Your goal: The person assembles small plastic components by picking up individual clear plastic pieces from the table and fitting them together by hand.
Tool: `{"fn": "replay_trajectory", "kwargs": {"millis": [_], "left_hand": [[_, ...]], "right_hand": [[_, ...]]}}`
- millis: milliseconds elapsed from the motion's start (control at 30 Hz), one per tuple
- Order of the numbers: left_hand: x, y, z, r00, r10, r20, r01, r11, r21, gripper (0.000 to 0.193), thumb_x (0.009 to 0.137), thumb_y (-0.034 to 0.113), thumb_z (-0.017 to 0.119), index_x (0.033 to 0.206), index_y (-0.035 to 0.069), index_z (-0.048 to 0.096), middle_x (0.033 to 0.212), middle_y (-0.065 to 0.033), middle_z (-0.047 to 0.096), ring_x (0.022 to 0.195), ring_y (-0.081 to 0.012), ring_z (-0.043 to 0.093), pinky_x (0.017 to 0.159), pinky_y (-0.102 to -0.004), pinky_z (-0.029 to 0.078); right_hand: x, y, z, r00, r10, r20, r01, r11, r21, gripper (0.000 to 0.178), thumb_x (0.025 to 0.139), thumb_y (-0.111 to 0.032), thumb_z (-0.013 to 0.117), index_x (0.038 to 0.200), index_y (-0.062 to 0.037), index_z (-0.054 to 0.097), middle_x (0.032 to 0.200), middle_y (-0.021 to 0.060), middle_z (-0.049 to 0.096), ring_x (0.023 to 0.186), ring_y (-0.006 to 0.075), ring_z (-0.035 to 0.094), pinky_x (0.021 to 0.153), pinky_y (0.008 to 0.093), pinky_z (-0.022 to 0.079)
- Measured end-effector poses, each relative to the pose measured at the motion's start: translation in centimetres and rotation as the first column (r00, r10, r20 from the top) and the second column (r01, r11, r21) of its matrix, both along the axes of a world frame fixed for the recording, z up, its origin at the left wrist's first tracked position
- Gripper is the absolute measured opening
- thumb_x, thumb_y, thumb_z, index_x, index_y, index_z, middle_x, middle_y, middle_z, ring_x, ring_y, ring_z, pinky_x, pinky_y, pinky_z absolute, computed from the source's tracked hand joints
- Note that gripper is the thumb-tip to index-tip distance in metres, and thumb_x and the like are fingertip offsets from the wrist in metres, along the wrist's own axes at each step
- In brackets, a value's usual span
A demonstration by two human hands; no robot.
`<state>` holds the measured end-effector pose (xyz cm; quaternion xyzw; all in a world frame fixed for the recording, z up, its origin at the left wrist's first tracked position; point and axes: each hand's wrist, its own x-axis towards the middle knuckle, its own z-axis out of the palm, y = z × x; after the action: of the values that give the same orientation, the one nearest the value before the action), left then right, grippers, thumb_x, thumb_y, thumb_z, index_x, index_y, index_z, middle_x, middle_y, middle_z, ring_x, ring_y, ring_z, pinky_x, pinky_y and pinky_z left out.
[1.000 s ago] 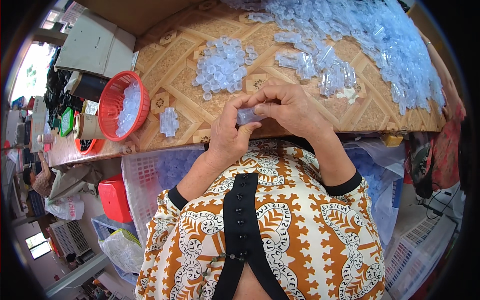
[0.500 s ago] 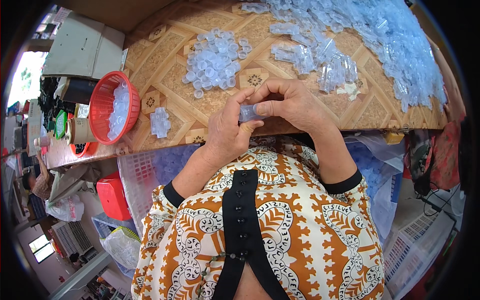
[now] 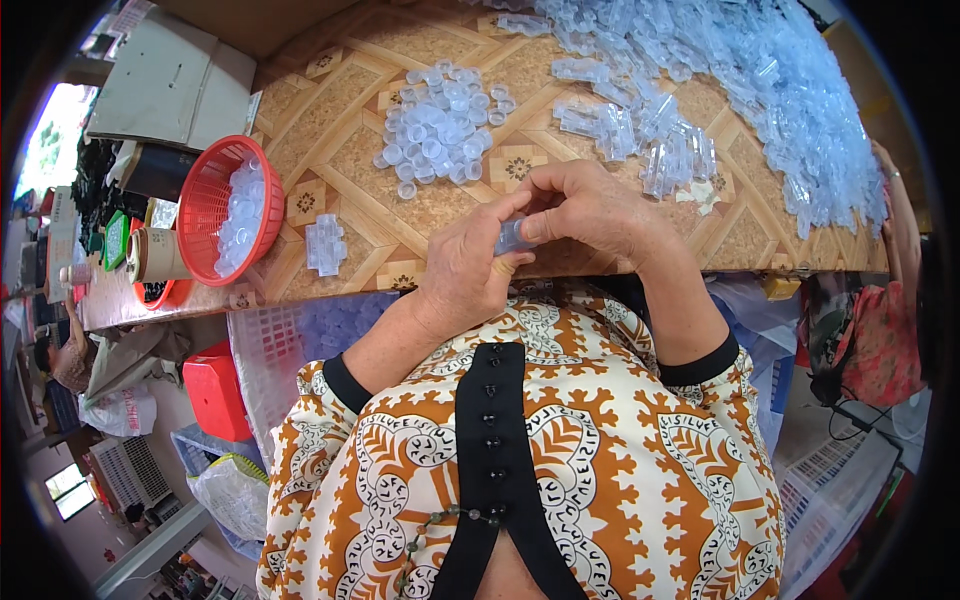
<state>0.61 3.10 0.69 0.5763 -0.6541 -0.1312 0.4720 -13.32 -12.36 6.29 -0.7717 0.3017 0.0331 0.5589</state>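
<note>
Close to the table's front edge, a small clear bluish plastic tube (image 3: 510, 237) is held between both hands. The fingers and thumb of my left hand (image 3: 462, 258) close around one side of it. From the other side, my right hand (image 3: 592, 215) pinches it with thumb and bent fingers. Much of the piece is hidden by the fingers. Beyond my hands lies a loose pile of round clear caps (image 3: 435, 130). A small group of clear tubes (image 3: 325, 245) sits to the left.
A large heap of clear plastic tubes (image 3: 780, 100) covers the far right of the patterned table (image 3: 350, 120). At the left edge, a red basket (image 3: 190, 220) holds clear round pieces beside a tape roll (image 3: 160, 258). Another person's arm (image 3: 900, 215) shows at the far right.
My hands still grip the tube, which now looks more upright and more covered by my fingers. The whole view has shifted slightly.
</note>
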Motion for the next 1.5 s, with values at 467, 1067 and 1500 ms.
{"fn": "replay_trajectory", "kwargs": {"millis": [467,1067,1500], "left_hand": [[-0.1,0.3,-0.1,0.998,-0.013,0.059,0.014,1.0,-0.022,0.069,0.075,-0.003,0.073,0.139,0.004,0.05,0.114,-0.0206,0.067,0.101,-0.0407,0.067,0.084,-0.0444,0.054],[-1.9,-1.1,3.7,0.973,-0.087,0.211,0.109,0.99,-0.092,0.075,0.071,-0.004,0.069,0.142,0.006,0.047,0.101,-0.0168,0.07,0.092,-0.0359,0.069,0.077,-0.044,0.054],[-1.9,-1.4,5.0,0.976,-0.137,0.167,0.162,0.976,-0.144,0.069,0.069,-0.005,0.07,0.135,0.004,0.053,0.105,-0.0174,0.07,0.089,-0.0345,0.07,0.073,-0.0426,0.055]], "right_hand": [[1.2,1.8,1.6,0.994,-0.028,-0.106,0.0,0.967,-0.255,0.023,0.079,-0.012,0.075,0.1,-0.0021,0.07,0.085,0.009,0.072,0.076,0.0158,0.066,0.067,0.0316,0.053],[-5.0,2.9,-0.9,0.85,-0.409,0.333,0.074,0.717,0.693,0.031,0.088,0.0,0.068,0.119,0.0,0.064,0.106,0.0092,0.069,0.091,0.0207,0.071,0.08,0.0303,0.06],[-5.2,5.5,-0.2,0.763,-0.54,0.354,0.174,0.7,0.693,0.03,0.091,-0.002,0.065,0.12,0.0025,0.065,0.102,0.0108,0.07,0.09,0.0191,0.069,0.075,0.0317,0.061]]}}
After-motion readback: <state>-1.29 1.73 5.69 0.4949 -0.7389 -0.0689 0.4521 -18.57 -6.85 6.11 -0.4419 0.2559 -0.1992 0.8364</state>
